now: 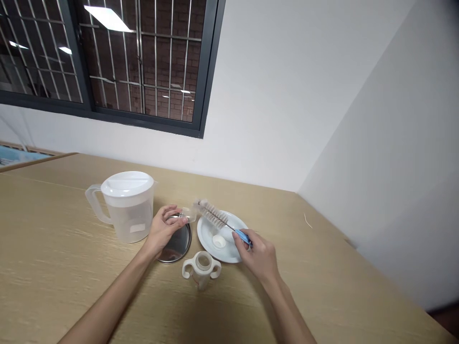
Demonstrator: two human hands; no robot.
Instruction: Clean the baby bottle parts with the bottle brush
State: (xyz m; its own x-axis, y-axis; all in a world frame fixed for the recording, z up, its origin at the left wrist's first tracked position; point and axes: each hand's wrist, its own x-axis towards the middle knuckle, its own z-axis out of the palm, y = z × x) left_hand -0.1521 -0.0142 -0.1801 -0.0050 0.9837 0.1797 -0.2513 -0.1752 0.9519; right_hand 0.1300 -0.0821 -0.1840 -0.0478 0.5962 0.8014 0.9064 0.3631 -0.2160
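My left hand (167, 227) is closed round a small clear plastic cap (189, 215), its open end turned to the right. In my right hand (256, 251) is the blue handle of a bottle brush (215, 216). The white bristles point up and left, with their tip close to the cap's mouth; I cannot tell whether they touch. Below the brush is a white plate (233, 255) with a small white round piece (218, 241) on it. A round metal tray (175, 251) lies under my left hand. Nearest me stands a baby bottle (202, 267) with two white handles and no top.
A white lidded plastic pitcher (129, 210) stands left of my left hand. The wooden table (322, 277) meets the white wall at the back and right. A thin white strip (307, 220) lies far right. Behind is a barred window (143, 62).
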